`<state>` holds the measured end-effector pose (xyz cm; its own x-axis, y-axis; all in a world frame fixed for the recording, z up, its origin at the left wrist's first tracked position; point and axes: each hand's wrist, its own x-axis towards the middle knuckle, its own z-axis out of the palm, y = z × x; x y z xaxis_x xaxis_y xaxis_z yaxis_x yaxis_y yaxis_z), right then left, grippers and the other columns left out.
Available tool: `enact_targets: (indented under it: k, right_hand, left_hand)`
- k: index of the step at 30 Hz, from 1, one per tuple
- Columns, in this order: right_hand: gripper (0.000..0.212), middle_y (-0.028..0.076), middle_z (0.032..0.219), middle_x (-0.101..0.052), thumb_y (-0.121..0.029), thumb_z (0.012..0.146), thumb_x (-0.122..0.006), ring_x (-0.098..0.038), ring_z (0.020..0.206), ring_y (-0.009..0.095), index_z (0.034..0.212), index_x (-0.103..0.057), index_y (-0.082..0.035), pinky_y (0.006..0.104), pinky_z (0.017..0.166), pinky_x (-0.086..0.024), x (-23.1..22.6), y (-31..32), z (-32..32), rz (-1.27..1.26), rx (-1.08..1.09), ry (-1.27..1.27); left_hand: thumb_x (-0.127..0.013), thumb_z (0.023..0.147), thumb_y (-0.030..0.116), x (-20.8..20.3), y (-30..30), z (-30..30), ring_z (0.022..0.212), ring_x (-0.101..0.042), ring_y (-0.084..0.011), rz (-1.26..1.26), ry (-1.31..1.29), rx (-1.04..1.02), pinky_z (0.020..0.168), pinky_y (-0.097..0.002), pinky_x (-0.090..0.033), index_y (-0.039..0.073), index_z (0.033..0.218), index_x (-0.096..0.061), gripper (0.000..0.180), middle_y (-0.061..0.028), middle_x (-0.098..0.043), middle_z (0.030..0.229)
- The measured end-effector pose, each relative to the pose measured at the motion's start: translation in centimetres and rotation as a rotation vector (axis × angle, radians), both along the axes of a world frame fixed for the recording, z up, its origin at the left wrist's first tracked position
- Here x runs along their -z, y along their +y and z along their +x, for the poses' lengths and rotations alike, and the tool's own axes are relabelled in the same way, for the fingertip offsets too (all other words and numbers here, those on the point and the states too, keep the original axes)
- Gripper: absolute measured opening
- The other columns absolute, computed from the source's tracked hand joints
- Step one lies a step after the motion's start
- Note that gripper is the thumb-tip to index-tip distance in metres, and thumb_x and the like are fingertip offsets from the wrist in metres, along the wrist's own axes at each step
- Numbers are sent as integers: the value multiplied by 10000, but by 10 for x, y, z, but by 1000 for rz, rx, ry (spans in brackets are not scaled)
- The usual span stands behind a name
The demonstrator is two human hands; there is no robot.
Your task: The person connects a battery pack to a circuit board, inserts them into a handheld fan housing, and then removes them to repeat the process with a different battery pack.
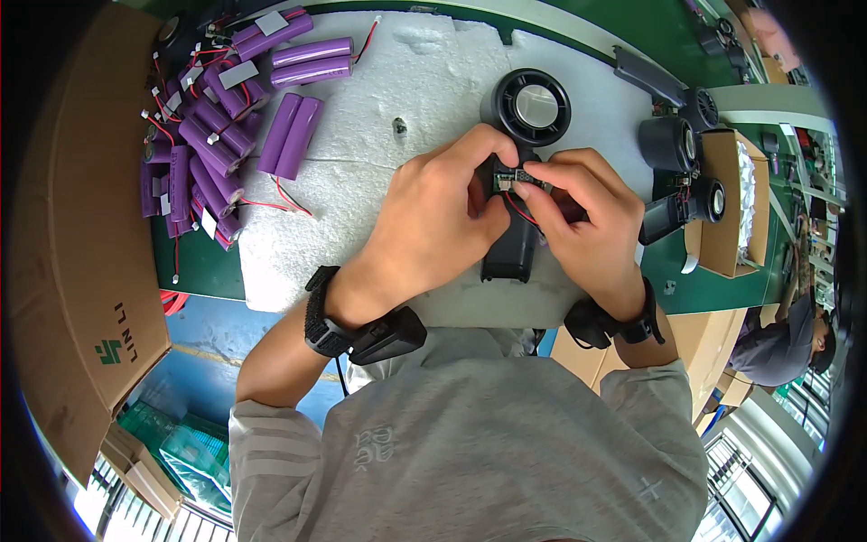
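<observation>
A black handheld fan [510, 253] lies on the white foam sheet, its round head [536, 107] pointing away from me. Between head and handle its housing is open, showing a small green circuit board [504, 182] with a thin red wire [521, 210]. My left hand [442, 203] is closed around the left side of this middle part, thumb and forefinger gripping the housing. At the board's right edge, the thumb and forefinger of my right hand [591, 208] pinch close together. Whatever sits between those fingertips is too small to make out.
Purple battery packs [293, 135] with wires and white plugs pile up on the left of the foam sheet [361, 117]. More black fan parts [666, 144] and an open carton [733, 203] stand at right. A tall cardboard box [81, 226] borders the left. Another person [786, 343] is far right.
</observation>
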<state>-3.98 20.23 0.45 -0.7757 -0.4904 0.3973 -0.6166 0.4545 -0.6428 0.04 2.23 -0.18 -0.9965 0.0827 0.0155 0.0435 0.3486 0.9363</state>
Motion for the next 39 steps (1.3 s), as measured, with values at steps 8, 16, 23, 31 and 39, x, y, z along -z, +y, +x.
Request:
enact_targets:
  k: [8,16,23,31,39]
  right_hand:
    - [189,86,877,-641,-52,771,-768,-647,613,188,950,-713,-27,291,518,-511,-7,3,0,66,-42,37]
    - [159,87,814,-604,-112,788,-745,-612,610,253,886,-642,-42,349,538,-504,1,6,2,-38,33,24]
    - [194,100,824,-605,-184,817,-716,-604,644,291,870,-610,-31,365,590,-507,0,17,-4,48,-19,-27]
    - [121,79,866,-618,-135,746,-680,-616,828,240,804,-646,-35,330,678,-534,-3,46,16,213,-9,333]
    - [87,87,807,-626,-93,659,-646,-627,790,245,716,-650,-26,319,693,-544,-5,55,20,382,-105,304]
  left_hand:
    - [-650,775,-32,1,-4,-1,625,-614,-149,128,31,53,594,-294,-491,62,1114,-591,356,-77,-618,722]
    - [-647,898,-8,5,-7,-2,729,-601,-110,29,149,114,635,-242,-468,15,1092,-692,201,-72,-682,920]
    - [-666,891,9,1,-11,-9,742,-561,-97,-4,68,179,657,-235,-451,24,1094,-708,208,-29,-623,869]
    - [-612,862,-92,3,-21,-11,773,-544,-88,71,-10,255,683,-227,-449,9,1130,-689,296,-20,-555,930]
    - [-592,816,-145,4,-21,-13,822,-565,-90,105,-63,240,719,-219,-459,6,1144,-678,370,-35,-559,1072]
